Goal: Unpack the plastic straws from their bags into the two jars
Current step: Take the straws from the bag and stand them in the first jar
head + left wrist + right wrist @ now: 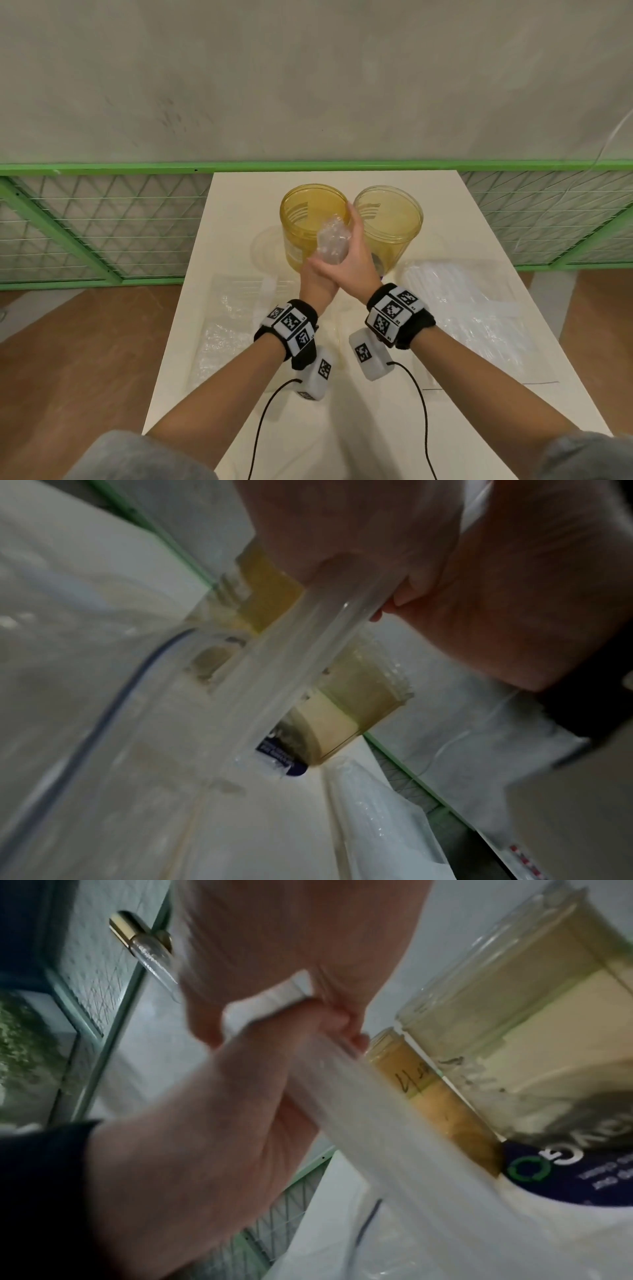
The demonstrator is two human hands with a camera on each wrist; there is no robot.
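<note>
Two forearms are seen nearest the head camera, each banded at the wrist with black-and-white coded markers. One bundle of clear straws [331, 240] is gripped upright by both hands together: the left hand [317, 284] is curled round its lower part and the right hand [346, 263] is wrapped round it just above, over the near rim of the left jar. Two open jars are counted on the white table [479, 212], touching side by side: a deeper amber jar [301, 219] on the left and a paler yellow jar [394, 226] on the right; no contents can be made out in either. Handwriting is noted on the amber jar [414, 1080] in the right wrist view but cannot be read; a dark blue label [565, 1172] with a green ring lies at the pale jar's base, its text illegible. Two clear plastic bags are recorded flat on the table, one at left [233, 308] and one at right [472, 308], the right one holding white straws
</note>
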